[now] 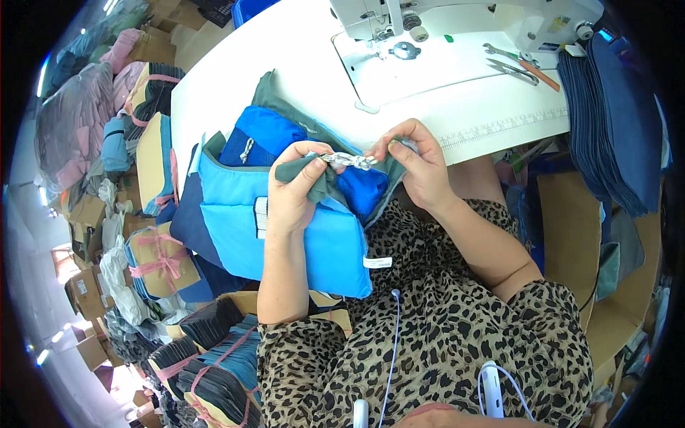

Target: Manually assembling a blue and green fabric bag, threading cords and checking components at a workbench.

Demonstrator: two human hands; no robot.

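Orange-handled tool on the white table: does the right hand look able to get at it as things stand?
Probably yes: the way across the white table to the near end of the orange-handled tool looks free, though the right hand seems busy at the white cord.

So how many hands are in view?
2: the left hand at the left end of the pale twisted cord, the right hand by its right end. No others show.

L head cam (wide fisheye), facing down, close above hands [292, 194], w/ tabletop [235, 78] beyond
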